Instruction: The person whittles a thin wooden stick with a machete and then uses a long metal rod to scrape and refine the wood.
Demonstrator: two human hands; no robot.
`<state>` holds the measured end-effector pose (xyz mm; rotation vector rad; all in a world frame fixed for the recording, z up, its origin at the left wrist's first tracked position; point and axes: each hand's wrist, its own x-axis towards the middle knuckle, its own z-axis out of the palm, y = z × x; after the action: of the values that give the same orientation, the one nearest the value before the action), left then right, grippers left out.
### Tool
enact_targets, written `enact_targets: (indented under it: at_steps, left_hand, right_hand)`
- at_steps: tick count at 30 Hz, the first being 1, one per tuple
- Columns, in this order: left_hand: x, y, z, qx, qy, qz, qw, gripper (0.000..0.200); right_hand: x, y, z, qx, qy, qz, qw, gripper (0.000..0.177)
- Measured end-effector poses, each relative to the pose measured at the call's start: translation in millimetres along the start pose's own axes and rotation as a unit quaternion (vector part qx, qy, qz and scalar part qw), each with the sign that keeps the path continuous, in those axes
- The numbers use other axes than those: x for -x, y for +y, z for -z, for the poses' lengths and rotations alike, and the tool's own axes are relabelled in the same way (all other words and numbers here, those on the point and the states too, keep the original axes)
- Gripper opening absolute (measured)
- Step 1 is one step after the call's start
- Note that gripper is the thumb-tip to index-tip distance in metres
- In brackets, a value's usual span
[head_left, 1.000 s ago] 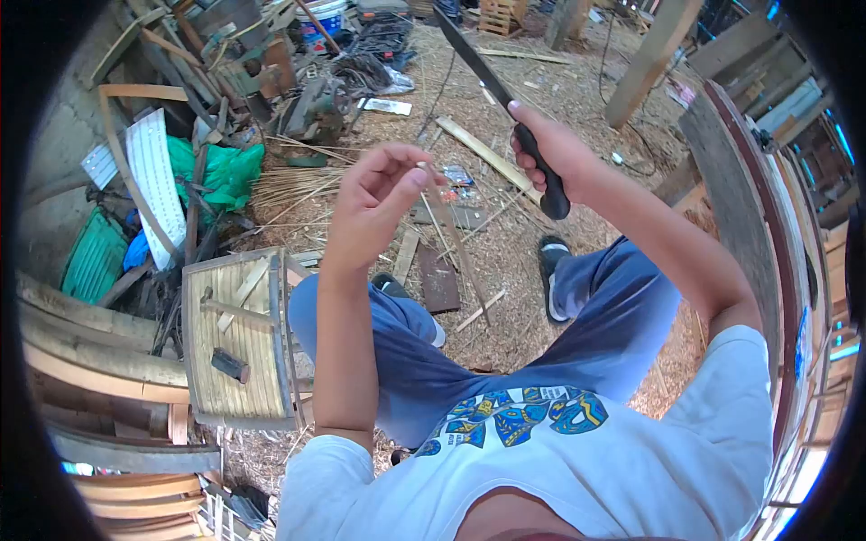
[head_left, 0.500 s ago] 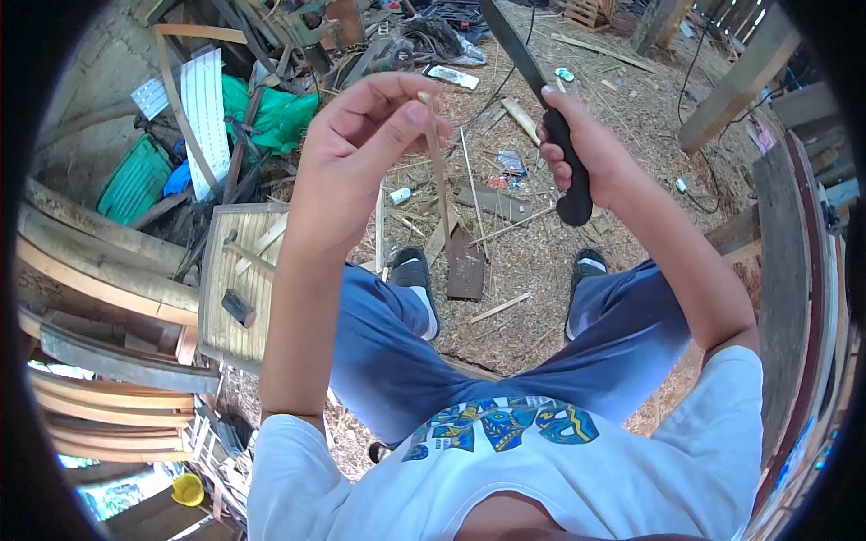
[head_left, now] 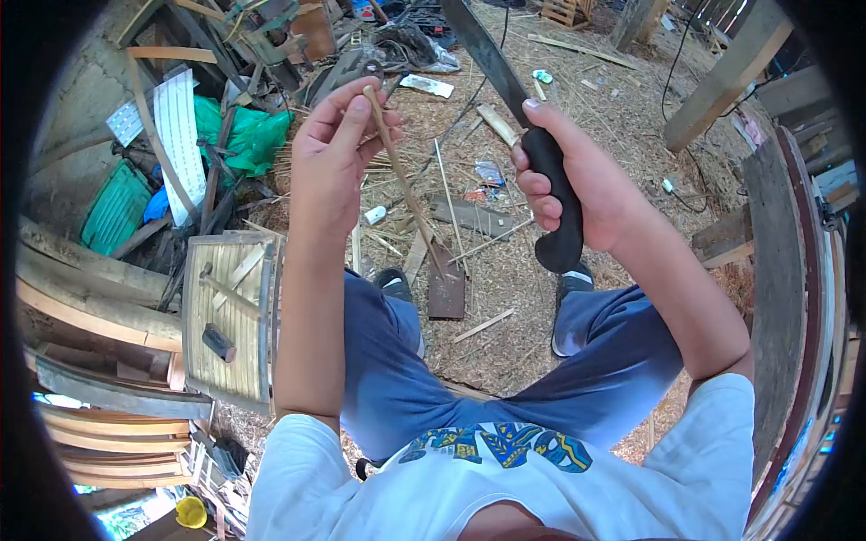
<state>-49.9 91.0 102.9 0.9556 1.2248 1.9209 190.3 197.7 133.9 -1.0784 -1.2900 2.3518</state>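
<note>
The hands are both closed: the left hand (head_left: 329, 167) pinches a thin bamboo sliver (head_left: 405, 185) by its top end, probably light, springy and easily snapped; the right hand (head_left: 586, 185) grips a heavy knife (head_left: 492, 59) by its black handle.

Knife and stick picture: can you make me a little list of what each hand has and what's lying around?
Left hand: raised, fingers pinching the top of a thin stick that slants down.
Right hand: wrapped around the black handle of a long knife, blade pointing up and away.
Knife and stick: apart, not touching.
Floor: covered in wood shavings, strips and scraps.
Left side: a slatted panel and a green bag among junk.
</note>
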Motion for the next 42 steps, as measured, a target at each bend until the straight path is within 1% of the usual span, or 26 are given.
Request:
enact_targets:
  at_steps: [7,9,12,18,24,27,28,30,31,32,33,35,36,39,42]
  left_hand:
    - [-3.1,4.1,9.9,-0.109,0.020,-0.108,0.988,0.023]
    - [-2.0,6.7,14.3,-0.139,0.031,-0.138,0.980,0.020]
    - [0.4,10.4,16.8,-0.142,0.052,-0.146,0.978,0.017]
    - [-2.3,9.9,23.8,-0.155,0.046,-0.174,0.971,0.016]
    - [3.4,10.3,13.4,-0.164,0.052,-0.172,0.970,0.017]
    - [7.7,11.3,6.0,-0.202,0.054,-0.151,0.966,0.018]
    - [8.3,9.9,2.6,-0.194,0.046,-0.151,0.968,0.018]
    - [9.6,4.6,-5.2,-0.175,0.029,-0.151,0.972,0.017]
    - [11.6,3.6,-8.4,-0.188,0.027,-0.146,0.971,0.017]
    - [13.8,3.6,-10.2,-0.201,0.024,-0.142,0.969,0.017]
    - [14.3,3.1,-12.3,-0.213,0.022,-0.138,0.967,0.018]
    - [13.1,-0.6,-15.2,-0.184,0.005,-0.147,0.972,0.017]
    - [12.9,-2.2,-16.1,-0.170,-0.002,-0.152,0.974,0.017]
    - [14.0,-4.0,-20.0,-0.114,-0.014,-0.122,0.986,0.018]
    - [16.3,-4.3,-24.6,-0.091,-0.024,-0.120,0.988,0.020]
  right_hand:
    - [-11.0,9.4,4.6,0.010,0.041,-0.035,0.998,0.050]
    - [-12.6,12.6,6.9,0.010,0.021,-0.050,0.998,0.048]
    - [-15.1,14.6,5.9,0.017,0.015,-0.062,0.998,0.047]
    - [-17.7,15.4,1.7,0.052,0.024,-0.060,0.997,0.048]
    - [-17.7,20.2,1.5,0.048,0.028,-0.056,0.997,0.048]
    - [-17.6,21.7,3.5,0.042,0.026,-0.062,0.997,0.047]
    - [-18.1,22.8,5.4,0.040,0.026,-0.065,0.997,0.047]
    - [-21.2,26.3,10.0,0.048,0.017,-0.048,0.998,0.047]
    - [-22.1,28.1,11.1,0.053,0.014,-0.039,0.998,0.047]
    - [-22.5,29.9,7.6,0.069,0.042,-0.030,0.996,0.046]
    - [-24.2,31.2,9.8,0.105,0.046,-0.010,0.993,0.045]
    - [-30.3,33.8,15.2,0.178,0.048,0.029,0.982,0.042]
    - [-31.7,33.9,16.2,0.182,0.066,0.039,0.980,0.040]
    - [-30.5,33.5,12.8,0.233,0.092,0.066,0.966,0.040]
    - [-33.7,33.5,15.0,0.229,0.049,0.097,0.967,0.041]
